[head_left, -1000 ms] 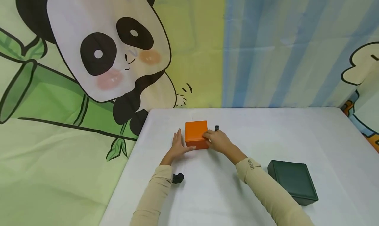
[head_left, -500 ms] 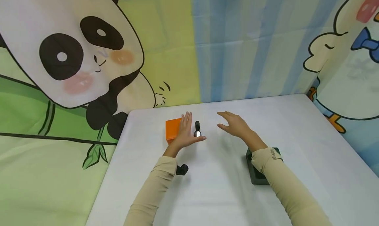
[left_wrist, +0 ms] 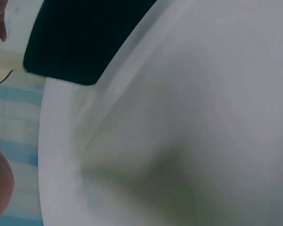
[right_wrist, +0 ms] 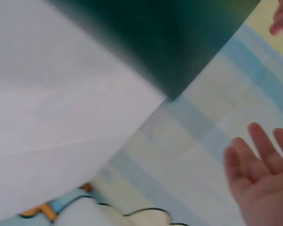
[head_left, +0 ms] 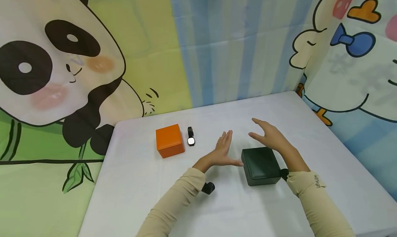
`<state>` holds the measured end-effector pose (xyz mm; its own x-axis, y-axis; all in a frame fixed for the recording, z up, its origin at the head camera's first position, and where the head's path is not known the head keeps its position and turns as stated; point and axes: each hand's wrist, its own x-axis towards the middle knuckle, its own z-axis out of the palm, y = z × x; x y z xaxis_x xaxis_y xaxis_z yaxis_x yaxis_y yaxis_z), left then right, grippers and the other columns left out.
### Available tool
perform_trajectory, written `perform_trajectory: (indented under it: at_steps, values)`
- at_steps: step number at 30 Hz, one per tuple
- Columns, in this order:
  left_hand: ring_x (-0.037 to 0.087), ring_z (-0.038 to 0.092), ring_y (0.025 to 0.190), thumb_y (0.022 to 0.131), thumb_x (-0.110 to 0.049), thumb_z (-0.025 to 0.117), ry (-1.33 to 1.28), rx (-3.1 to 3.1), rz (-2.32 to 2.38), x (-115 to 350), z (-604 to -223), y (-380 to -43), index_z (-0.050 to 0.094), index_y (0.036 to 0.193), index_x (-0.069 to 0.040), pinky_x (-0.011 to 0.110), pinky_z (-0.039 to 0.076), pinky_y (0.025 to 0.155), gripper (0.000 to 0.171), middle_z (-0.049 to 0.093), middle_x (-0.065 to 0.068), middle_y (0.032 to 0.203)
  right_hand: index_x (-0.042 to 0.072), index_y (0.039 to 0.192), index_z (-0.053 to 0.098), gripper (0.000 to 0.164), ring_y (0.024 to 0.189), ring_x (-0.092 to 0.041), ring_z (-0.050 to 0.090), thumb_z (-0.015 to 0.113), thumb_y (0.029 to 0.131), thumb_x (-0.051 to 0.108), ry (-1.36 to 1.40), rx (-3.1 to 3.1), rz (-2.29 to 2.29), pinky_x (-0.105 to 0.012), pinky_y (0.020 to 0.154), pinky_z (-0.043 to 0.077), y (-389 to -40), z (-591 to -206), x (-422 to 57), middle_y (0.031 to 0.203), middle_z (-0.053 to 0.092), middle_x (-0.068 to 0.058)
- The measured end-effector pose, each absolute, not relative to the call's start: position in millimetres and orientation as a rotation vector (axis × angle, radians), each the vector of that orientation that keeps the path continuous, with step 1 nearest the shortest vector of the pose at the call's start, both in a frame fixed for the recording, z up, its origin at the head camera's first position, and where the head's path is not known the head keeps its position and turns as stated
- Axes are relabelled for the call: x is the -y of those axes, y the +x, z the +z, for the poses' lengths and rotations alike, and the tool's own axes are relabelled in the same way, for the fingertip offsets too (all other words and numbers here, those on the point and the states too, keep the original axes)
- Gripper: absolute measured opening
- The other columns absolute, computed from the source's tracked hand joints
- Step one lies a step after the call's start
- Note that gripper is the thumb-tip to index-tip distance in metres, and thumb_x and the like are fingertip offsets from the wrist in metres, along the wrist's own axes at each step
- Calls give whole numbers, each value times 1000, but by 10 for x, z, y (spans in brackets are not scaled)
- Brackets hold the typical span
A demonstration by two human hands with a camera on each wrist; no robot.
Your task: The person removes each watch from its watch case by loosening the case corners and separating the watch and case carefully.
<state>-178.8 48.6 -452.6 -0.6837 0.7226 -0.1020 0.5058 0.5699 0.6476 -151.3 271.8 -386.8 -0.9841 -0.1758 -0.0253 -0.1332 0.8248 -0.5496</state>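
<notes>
A dark green box (head_left: 261,164) with a closed lid sits on the white table, between my two hands in the head view. My left hand (head_left: 221,153) is just left of it, fingers straight and thumb stretched toward the box's left side; whether the thumb touches it I cannot tell. Beyond the box's far right corner, my right hand (head_left: 270,136) hovers with fingers spread and nothing in it. Both wrist views show the green box (left_wrist: 80,40) close by, and the right wrist view shows the right hand's (right_wrist: 264,174) extended fingers.
An orange box (head_left: 169,140) stands at the table's far left. Right of it lies a wristwatch (head_left: 190,137) with a black strap. Cloth with a printed panda (head_left: 74,68) and stripes hangs behind the white table (head_left: 149,202).
Both hands have left the orange box and moved right to the green box. The watch, partly hidden earlier, now shows fully. The head view has turned right.
</notes>
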Motion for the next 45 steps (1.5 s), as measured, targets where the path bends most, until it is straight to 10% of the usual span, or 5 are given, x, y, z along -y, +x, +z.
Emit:
perform_trajectory:
  at_steps: [18, 28, 45]
  values:
    - [24, -3, 142, 63, -44, 81, 1093, -2361, 812, -840, -5024, -1377, -38, 135, -15, 45, 9, 114, 141, -11, 15, 152, 13, 148, 4, 123, 135, -49, 5, 82, 59, 43, -393, -2701, -931, -74, 93, 18, -859, -4376, -2987, 150, 8, -25]
    - [25, 14, 140, 60, -46, 81, 1127, -2436, 813, -846, -5130, -1378, -25, 140, -1, 42, 15, 114, 140, 11, 15, 151, 1, 143, 19, 123, 131, -52, 13, 88, 49, 41, -509, -2842, -554, -67, 90, 30, -820, -4331, -2909, 146, 14, -24]
    - [26, 17, 138, 62, -48, 79, 1159, -2460, 818, -852, -5172, -1413, -24, 139, 2, 39, 21, 112, 138, 11, 17, 150, -2, 140, 30, 109, 124, -51, 33, 84, 55, 41, -517, -2724, -330, -60, 88, 41, -1055, -4047, -2889, 143, 29, -27]
